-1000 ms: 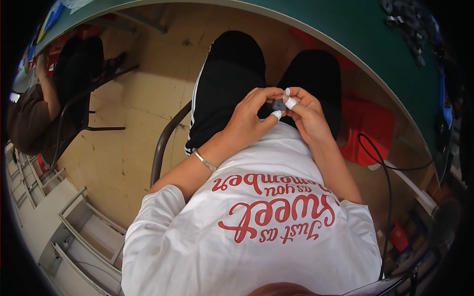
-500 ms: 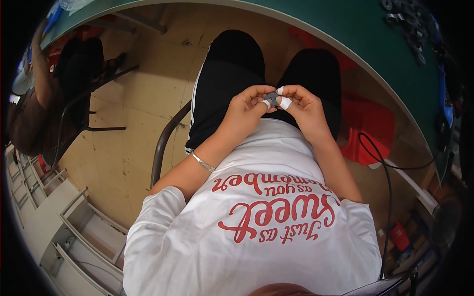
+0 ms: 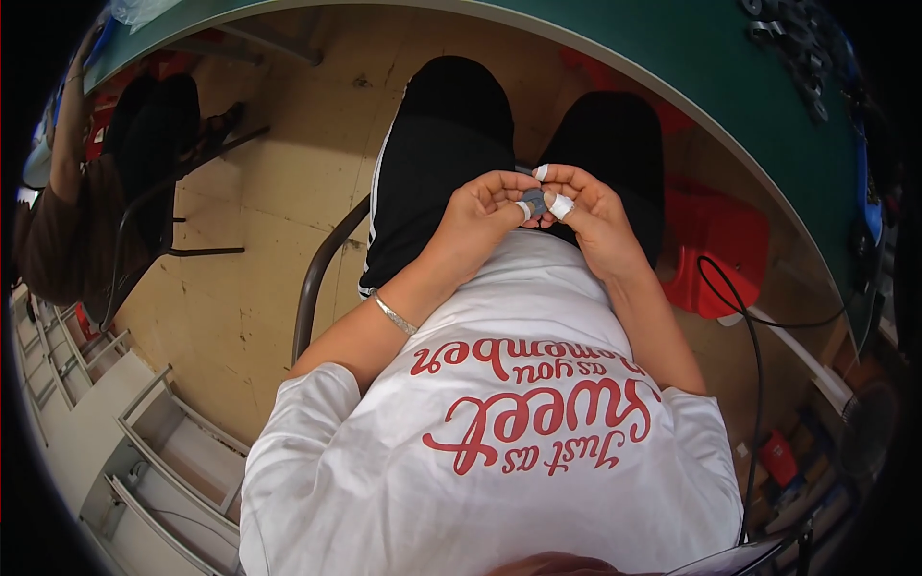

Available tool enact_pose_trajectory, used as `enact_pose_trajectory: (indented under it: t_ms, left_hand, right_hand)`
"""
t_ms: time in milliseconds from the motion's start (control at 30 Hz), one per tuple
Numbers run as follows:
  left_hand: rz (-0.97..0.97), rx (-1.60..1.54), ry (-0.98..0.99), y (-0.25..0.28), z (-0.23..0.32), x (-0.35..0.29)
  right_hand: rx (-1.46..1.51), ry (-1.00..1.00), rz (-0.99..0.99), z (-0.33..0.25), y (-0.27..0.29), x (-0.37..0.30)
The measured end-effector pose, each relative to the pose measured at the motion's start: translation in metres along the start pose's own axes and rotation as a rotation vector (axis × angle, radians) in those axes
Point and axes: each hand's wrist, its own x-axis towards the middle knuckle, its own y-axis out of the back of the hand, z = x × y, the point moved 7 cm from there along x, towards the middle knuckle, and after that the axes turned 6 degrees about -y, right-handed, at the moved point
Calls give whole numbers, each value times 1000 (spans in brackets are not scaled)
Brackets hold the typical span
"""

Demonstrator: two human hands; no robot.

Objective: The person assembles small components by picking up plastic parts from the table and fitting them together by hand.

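Between the fingertips of both hands is a small dark grey part point(image 3: 534, 200), rounded at its edge; the fingers cover much of it, so its kind cannot be made out. My left hand point(image 3: 483, 209) pinches it from the left, with white tape on the thumb. From the right, my right hand point(image 3: 591, 209) grips it too, white tape wrapped round its thumb and index finger. Both hands are over my lap, just in front of the white shirt point(image 3: 538, 317). A silvery bracelet point(image 3: 394, 312) circles my left wrist.
A green table point(image 3: 615, 24) curves across the far side, with several dark grey parts point(image 3: 792, 53) heaped at its right. A red stool point(image 3: 715, 250) and a black cable point(image 3: 754, 355) are at the right. Another person point(image 3: 72, 230) sits at the far left.
The grey part has turned and shifted slightly toward me between my fingertips. My right thumb has moved a little to the right. Both hands keep their hold.
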Motion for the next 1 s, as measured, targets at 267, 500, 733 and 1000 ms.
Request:
enact_pose_trajectory:
  t_ms: [267,500,733,1000]
  left_hand:
    - [16,-22,55,-1,-1,4]
    - [47,58,59,10,-11,6]
    - [-65,564,-460,-9,24,-3]
    - [10,-342,347,8,-21,-2]
  right_hand:
    - [-70,67,-2,-4,-2,-6]
    - [-100,56,60,1,2,-4]
    - [58,-15,132,5,7,-1]
    - [-64,17,167,-3,2,-5]
